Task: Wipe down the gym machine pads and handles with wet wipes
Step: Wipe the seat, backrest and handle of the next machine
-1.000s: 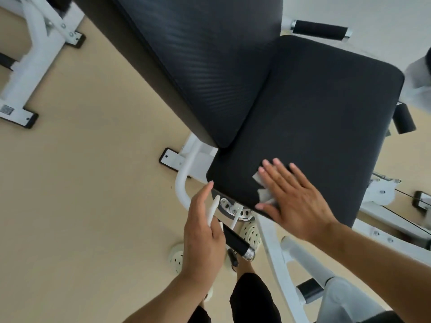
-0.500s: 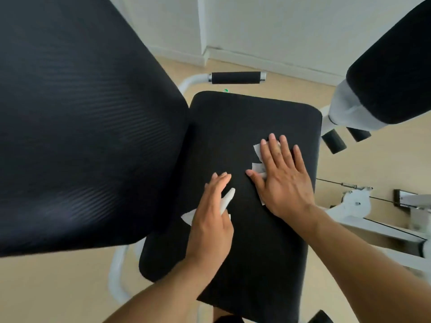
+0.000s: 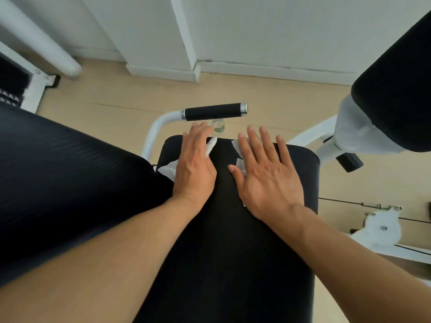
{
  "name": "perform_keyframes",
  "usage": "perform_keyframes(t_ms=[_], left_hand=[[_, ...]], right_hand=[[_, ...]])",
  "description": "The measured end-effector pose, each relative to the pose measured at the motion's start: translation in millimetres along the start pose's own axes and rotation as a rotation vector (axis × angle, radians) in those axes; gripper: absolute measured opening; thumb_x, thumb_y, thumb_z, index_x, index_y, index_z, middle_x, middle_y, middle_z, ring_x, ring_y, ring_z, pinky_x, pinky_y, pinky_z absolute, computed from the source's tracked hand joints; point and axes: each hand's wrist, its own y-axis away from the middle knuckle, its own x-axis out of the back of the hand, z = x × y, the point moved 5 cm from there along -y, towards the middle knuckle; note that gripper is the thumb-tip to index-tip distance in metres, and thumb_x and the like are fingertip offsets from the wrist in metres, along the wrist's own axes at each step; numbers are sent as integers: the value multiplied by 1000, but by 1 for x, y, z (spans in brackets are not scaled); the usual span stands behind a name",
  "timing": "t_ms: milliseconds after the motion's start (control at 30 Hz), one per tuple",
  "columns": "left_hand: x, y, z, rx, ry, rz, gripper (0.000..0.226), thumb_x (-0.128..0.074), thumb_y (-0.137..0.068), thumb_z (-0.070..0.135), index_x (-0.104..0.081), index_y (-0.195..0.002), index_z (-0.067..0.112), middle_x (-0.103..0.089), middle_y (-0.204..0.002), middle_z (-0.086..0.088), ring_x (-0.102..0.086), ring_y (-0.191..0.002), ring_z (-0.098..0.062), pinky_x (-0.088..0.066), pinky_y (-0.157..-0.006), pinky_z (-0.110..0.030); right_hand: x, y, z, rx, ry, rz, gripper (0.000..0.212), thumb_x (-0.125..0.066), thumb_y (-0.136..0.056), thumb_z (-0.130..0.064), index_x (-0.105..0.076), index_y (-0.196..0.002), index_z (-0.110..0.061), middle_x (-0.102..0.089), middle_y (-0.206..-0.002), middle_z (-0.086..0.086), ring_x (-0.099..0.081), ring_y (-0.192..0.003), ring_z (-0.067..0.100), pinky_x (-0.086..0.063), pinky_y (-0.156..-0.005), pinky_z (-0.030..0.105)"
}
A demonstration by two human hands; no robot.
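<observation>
Two hands are down flat on the black seat pad [image 3: 233, 241] of the gym machine, side by side near its far edge. The left hand [image 3: 194, 166] lies with straight fingers pressing a white wet wipe [image 3: 166, 170], whose corner pokes out on the left of the palm, with another bit showing white by the thumb. The right hand [image 3: 265, 173] is spread wide, its fingers straight and fanned, pressing a second wipe [image 3: 239, 148] that peeks out between thumb and forefinger. So two wipes, one under each hand, neither gripped, only pressed on

Three black pads are in sight: the seat, a big ribbed back pad [image 3: 70, 183] just beside it on the left, and a rounded pad [image 3: 396, 89] up on the right. One black handle [image 3: 213, 111] with a chrome end cap stands just beyond the seat on a white tube. A second short black grip [image 3: 349, 162] shows below the right pad. The floor [image 3: 116, 113] is pale wood
</observation>
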Motion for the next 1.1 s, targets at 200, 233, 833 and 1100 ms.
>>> perform_keyframes(t_ms=[200,233,833,1100], left_hand=[[-2,-19,-18,76,-47,3,68,-47,-83,-23,-46,-143,10,-47,-151,-6,-33,-147,-23,-28,-121,-49],[-1,-20,-23,153,-31,28,66,-47,-86,-21,-46,-143,13,-46,-152,-5,-33,-147,-24,-28,-121,-47],[0,-28,-37,513,29,26,76,-46,-97,-2,-16,-157,33,-14,-167,8,-1,-154,-15,-10,-112,-16],[-5,-30,-39,410,6,66,82,-50,-87,-13,-22,-152,30,-29,-162,2,-18,-154,-25,-29,-122,-46]], right_hand=[[5,-26,5,18,-88,15,47,-31,-111,-37,-50,-149,-15,-61,-141,4,-52,-136,25,-32,-119,40],[10,-33,5,4,-116,10,39,-36,-110,-33,-60,-137,-18,-70,-122,1,-62,-119,26,-42,-107,38],[-14,-193,-37,397,87,-338,61,-36,-102,-64,-35,-145,-21,-62,-123,5,-64,-103,32,-38,-70,38],[-19,-200,-57,534,67,-334,69,-33,-109,-37,2,-162,-13,-51,-139,8,-54,-123,29,-48,-91,41]])
